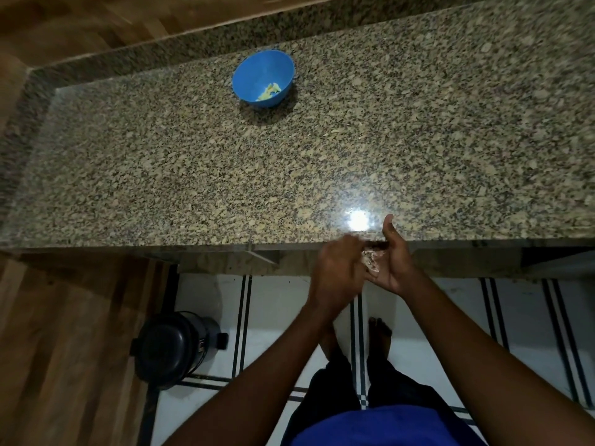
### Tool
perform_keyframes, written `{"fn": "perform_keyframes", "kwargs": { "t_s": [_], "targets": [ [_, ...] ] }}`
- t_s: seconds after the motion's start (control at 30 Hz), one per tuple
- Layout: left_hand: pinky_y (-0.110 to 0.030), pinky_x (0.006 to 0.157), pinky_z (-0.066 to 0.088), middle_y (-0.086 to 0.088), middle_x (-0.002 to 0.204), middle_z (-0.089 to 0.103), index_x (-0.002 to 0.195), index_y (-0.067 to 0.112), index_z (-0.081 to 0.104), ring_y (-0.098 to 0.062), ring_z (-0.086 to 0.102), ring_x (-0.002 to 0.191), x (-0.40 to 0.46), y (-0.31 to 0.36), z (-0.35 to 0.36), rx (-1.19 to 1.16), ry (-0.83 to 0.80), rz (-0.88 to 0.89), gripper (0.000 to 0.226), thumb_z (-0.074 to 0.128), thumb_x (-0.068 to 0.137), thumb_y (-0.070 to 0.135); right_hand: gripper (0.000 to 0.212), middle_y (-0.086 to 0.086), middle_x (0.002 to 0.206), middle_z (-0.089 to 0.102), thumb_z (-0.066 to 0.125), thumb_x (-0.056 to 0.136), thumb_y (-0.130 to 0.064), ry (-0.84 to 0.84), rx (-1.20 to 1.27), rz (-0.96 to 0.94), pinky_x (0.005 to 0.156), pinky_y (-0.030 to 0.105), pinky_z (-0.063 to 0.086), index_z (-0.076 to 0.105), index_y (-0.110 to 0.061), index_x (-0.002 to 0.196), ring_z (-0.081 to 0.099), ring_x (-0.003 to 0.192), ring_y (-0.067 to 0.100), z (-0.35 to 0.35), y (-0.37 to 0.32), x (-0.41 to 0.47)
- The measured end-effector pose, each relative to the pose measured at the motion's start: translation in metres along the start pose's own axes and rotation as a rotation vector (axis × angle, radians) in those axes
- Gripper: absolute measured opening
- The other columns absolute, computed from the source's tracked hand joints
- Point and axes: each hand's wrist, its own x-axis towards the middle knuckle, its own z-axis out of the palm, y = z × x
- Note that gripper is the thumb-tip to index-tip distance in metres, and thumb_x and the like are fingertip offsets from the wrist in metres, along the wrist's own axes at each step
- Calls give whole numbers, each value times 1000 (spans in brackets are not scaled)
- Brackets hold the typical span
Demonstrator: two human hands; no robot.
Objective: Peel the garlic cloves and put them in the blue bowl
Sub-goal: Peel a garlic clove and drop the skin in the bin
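- Hands meet just past the near worktop (289, 162) edge: the right hand (394, 262) lies palm up, thumb raised, cradling garlic (370, 260) with papery skin.
- Left hand (336, 275) curls its fingers onto that garlic; blur hides the exact grip.
- Blue bowl (262, 79) sits well apart at the far side, pale peeled pieces (269, 91) inside.

1. The granite counter (289, 162) lies bare between its near edge and the blue bowl (263, 79), the only thing standing on it.
2. A raised granite lip (199, 40) closes the far side behind the bowl.
3. Both hands (363, 265) crowd together at the near edge.
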Motion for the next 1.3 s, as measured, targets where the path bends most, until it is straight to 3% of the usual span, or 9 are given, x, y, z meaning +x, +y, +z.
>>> {"fn": "perform_keyframes", "kwargs": {
  "t_s": [0.07,0.13,0.27,0.63,0.87,1.07,1.3],
  "targets": [
    [-42,84,53,-12,98,73,104,3,74,-27,66,91,22,-6,-13,-52,187,-248,30,55,82,-2,109,33,133,58,53,76,-85,-22,-22,16,100,54,50,58,10,129,59,123,45,0,0,0],
    [-42,85,52,-13,99,73,104,2,74,-30,65,95,39,-12,-22,-56,267,-386,30,53,84,1,117,37,133,55,54,73,-86,-15,-43,52,101,53,50,50,15,132,57,124,48,1,-1,0],
    [-42,84,52,-13,98,71,102,2,73,-33,64,96,44,-16,-25,-77,280,-368,33,49,81,5,131,39,133,54,77,54,-81,-31,-48,94,98,54,52,46,19,132,57,123,50,-1,-4,2],
    [-39,84,53,-11,100,72,104,3,73,-29,66,96,37,-18,-22,-80,274,-381,27,53,85,1,126,36,124,62,82,45,-79,-11,-122,57,87,47,59,55,17,122,63,115,47,-3,0,3],
    [-42,83,53,-11,100,72,103,4,73,-30,66,95,36,-20,-24,-78,292,-389,28,52,85,0,102,37,122,62,58,77,-74,23,-126,19,84,44,60,55,18,122,65,114,44,2,1,1],
    [-44,84,53,-10,101,72,104,5,73,-30,67,95,37,-24,-24,-94,285,-408,28,51,87,0,82,35,118,65,52,88,-62,-12,-171,6,84,42,60,62,15,114,68,110,40,5,-2,-8],
    [-44,84,54,-9,101,73,103,5,74,-28,67,95,39,-20,-24,-116,287,-410,32,47,86,9,64,29,100,72,42,100,-47,30,-223,-58,75,37,62,62,14,106,74,93,36,15,0,-12]
  ]
}}
